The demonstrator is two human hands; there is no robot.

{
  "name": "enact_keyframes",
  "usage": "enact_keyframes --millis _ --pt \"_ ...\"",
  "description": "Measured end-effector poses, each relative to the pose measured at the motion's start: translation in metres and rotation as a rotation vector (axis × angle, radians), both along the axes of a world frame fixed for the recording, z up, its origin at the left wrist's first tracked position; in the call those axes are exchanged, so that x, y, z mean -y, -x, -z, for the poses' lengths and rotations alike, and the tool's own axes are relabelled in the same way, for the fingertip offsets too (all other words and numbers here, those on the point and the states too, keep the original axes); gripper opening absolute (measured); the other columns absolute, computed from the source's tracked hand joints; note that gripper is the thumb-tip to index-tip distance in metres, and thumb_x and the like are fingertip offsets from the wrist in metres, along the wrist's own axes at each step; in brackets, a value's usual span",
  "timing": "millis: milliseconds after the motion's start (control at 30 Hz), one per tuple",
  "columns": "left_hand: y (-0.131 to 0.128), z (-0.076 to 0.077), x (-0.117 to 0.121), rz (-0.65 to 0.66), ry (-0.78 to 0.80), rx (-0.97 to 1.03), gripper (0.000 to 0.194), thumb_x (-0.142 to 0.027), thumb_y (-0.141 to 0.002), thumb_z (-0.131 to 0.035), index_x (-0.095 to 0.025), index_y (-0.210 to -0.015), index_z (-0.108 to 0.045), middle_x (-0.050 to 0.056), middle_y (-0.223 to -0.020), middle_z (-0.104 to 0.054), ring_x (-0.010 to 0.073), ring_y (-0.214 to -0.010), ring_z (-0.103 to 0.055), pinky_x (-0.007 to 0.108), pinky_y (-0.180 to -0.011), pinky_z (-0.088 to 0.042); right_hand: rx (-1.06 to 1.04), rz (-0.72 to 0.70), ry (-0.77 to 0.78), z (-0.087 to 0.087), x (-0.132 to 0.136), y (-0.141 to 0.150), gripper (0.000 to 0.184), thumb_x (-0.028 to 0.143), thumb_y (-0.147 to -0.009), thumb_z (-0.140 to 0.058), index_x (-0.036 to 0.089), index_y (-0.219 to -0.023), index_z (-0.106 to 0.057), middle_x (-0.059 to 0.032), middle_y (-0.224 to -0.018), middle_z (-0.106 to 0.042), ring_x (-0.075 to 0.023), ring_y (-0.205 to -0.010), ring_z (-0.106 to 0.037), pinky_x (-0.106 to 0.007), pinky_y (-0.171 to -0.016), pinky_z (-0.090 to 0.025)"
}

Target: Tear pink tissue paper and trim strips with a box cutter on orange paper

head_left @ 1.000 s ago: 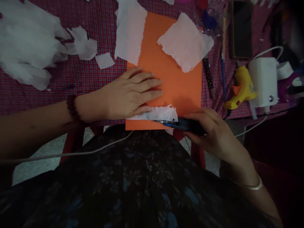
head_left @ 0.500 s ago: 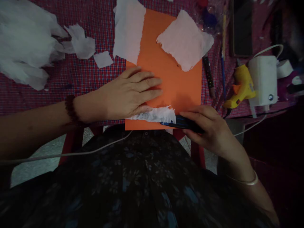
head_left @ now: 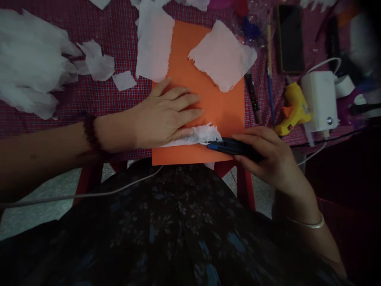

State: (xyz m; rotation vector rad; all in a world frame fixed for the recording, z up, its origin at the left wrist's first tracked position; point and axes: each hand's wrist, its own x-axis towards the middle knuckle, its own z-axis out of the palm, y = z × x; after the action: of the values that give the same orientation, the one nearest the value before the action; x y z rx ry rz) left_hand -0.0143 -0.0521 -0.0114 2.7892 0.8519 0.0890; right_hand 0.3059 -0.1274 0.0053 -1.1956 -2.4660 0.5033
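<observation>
Here at the near edge of the desk (head_left: 127, 107), the right hand (head_left: 264, 155) has its grip closed round the cutter (head_left: 232, 146), tip at the strip's (head_left: 205, 134) right end. And a shift: cutter and strip have moved back from the sheet's (head_left: 214, 109) near side, baring more orange; the blade now looks close along the strip. The left hand (head_left: 166, 115) lies flat, grasping nothing, over sheet and strip. Beyond, 2 scraps (head_left: 223, 55) overlap the sheet's far half.
</observation>
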Motion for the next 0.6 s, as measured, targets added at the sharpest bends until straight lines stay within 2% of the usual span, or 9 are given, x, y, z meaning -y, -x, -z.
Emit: enact_keyframes --millis 100,200,300,367,467,533,600 --pt "-0.017 -0.007 -0.016 0.016 -0.064 -0.026 0.052 -0.045 -0.112 -0.037 -0.015 -0.150 -0.056 0.017 -0.157 -0.052 0.0390 -0.147 -0.044 0.064 -0.124 -0.023 -0.047 0.020 -0.043 -0.007 -0.014 -0.004 0.032 0.025 -0.094 -0.071 0.028 -0.126 -0.073 -0.0089 -0.115 -0.074 -0.0294 -0.105 -0.072 -0.048 -0.092 -0.061" --pt "-0.030 -0.006 -0.031 0.031 -0.087 -0.016 0.052 -0.045 -0.113 -0.037 -0.014 -0.150 -0.055 0.018 -0.162 -0.048 0.0392 -0.148 -0.043 0.063 -0.122 -0.027 -0.069 0.028 -0.047 -0.011 -0.023 -0.010 0.026 0.025 -0.094 -0.071 0.028 -0.120 -0.075 -0.0086 -0.112 -0.074 -0.0284 -0.104 -0.073 -0.047 -0.092 -0.061" --pt "-0.035 -0.002 -0.035 0.029 -0.066 0.005 0.052 -0.045 -0.113 -0.036 -0.014 -0.149 -0.056 0.016 -0.162 -0.048 0.0373 -0.148 -0.044 0.060 -0.122 -0.029 -0.012 -0.002 -0.003 -0.006 -0.023 -0.015 0.039 0.035 -0.092 -0.077 0.024 -0.129 -0.071 -0.0115 -0.117 -0.072 -0.0307 -0.108 -0.072 -0.047 -0.091 -0.062" --pt "-0.031 0.000 -0.033 0.012 -0.010 0.033 0.052 -0.046 -0.113 -0.034 -0.016 -0.148 -0.058 0.014 -0.162 -0.049 0.0350 -0.147 -0.045 0.056 -0.122 -0.031 0.032 -0.005 0.025 0.000 -0.020 -0.017 0.048 0.038 -0.091 -0.078 0.023 -0.136 -0.067 -0.0127 -0.121 -0.071 -0.0318 -0.110 -0.071 -0.048 -0.091 -0.061" --pt "-0.017 0.001 -0.027 -0.034 0.084 0.075 0.058 -0.050 -0.113 -0.026 -0.018 -0.147 -0.059 0.012 -0.159 -0.052 0.0315 -0.144 -0.048 0.050 -0.120 -0.035 0.065 0.036 0.029 0.006 -0.014 -0.018 0.045 0.032 -0.094 -0.073 0.026 -0.138 -0.065 -0.0117 -0.124 -0.070 -0.0315 -0.113 -0.070 -0.049 -0.094 -0.060" --pt "-0.006 0.003 -0.024 -0.062 0.078 0.076 0.062 -0.052 -0.113 -0.020 -0.017 -0.149 -0.057 0.012 -0.160 -0.051 0.0319 -0.146 -0.046 0.052 -0.122 -0.033 0.071 0.044 0.014 0.008 -0.012 -0.018 0.043 0.029 -0.095 -0.071 0.027 -0.138 -0.065 -0.0114 -0.124 -0.071 -0.0310 -0.113 -0.070 -0.049 -0.095 -0.060" --pt "0.002 0.007 -0.021 -0.081 0.042 0.056 0.062 -0.051 -0.113 -0.020 -0.017 -0.153 -0.053 0.012 -0.164 -0.047 0.0333 -0.151 -0.040 0.057 -0.126 -0.025 0.072 0.039 -0.005 0.009 -0.012 -0.019 0.043 0.027 -0.096 -0.070 0.026 -0.138 -0.065 -0.0111 -0.124 -0.071 -0.0305 -0.113 -0.070 -0.048 -0.095 -0.059"
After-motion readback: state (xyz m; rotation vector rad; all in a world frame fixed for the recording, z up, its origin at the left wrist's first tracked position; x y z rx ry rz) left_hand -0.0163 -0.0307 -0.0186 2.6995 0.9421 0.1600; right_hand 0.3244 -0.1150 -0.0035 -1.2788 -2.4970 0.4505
